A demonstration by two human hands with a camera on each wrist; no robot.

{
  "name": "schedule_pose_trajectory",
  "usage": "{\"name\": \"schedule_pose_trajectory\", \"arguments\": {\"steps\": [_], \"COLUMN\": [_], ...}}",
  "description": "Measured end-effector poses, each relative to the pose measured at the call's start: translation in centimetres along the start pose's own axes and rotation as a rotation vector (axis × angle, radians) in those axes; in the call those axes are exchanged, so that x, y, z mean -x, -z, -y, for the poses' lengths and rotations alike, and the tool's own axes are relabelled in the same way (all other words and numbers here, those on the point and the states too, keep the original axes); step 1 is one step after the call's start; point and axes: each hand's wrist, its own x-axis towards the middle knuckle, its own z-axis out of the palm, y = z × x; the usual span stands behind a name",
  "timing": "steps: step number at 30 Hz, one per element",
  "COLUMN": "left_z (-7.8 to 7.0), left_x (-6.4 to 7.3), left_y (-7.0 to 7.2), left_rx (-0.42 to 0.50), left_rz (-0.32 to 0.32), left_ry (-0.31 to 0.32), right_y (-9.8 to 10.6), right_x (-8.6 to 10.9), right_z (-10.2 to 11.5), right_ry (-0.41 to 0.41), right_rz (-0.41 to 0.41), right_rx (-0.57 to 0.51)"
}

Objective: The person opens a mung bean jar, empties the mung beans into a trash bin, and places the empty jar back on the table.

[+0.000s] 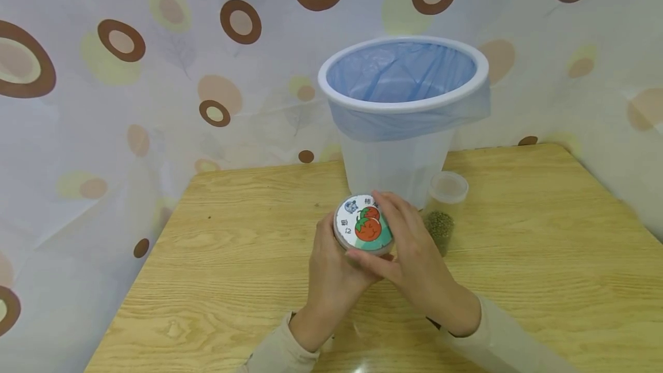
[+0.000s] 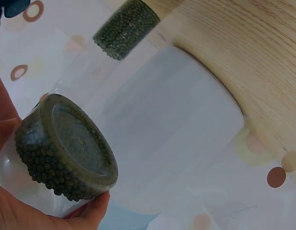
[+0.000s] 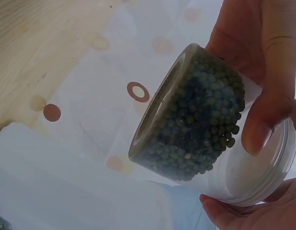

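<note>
The left hand curls its fingers round a clear jar of green beans, held above the wooden table before the bag-lined bin. The right hand grips the edge of its tomato-printed lid.

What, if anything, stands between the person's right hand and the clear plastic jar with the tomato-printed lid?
Nothing visible: the right hand grips the jar at its lid, while the left hand holds it too. A second clear plastic jar of green beans stands by the white plastic bin.
</note>
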Motion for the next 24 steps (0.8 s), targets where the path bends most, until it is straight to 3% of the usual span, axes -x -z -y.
{"name": "schedule_pose_trajectory", "arguments": {"steps": [6,24], "left_z": [-0.08,-0.32], "left_x": [-0.15,-0.32], "left_y": [0.01,0.18], "left_rx": [-0.019,-0.017], "left_rz": [-0.025,-0.009], "left_ry": [-0.035,-0.020], "right_y": [0.21,0.52], "right_x": [-0.18,-0.34], "right_z": [-0.04,-0.48], "right_ry": [0.031,0.103], "right_rz": [-0.005,-0.025], "right_rx": [0.004,-0.019]}}
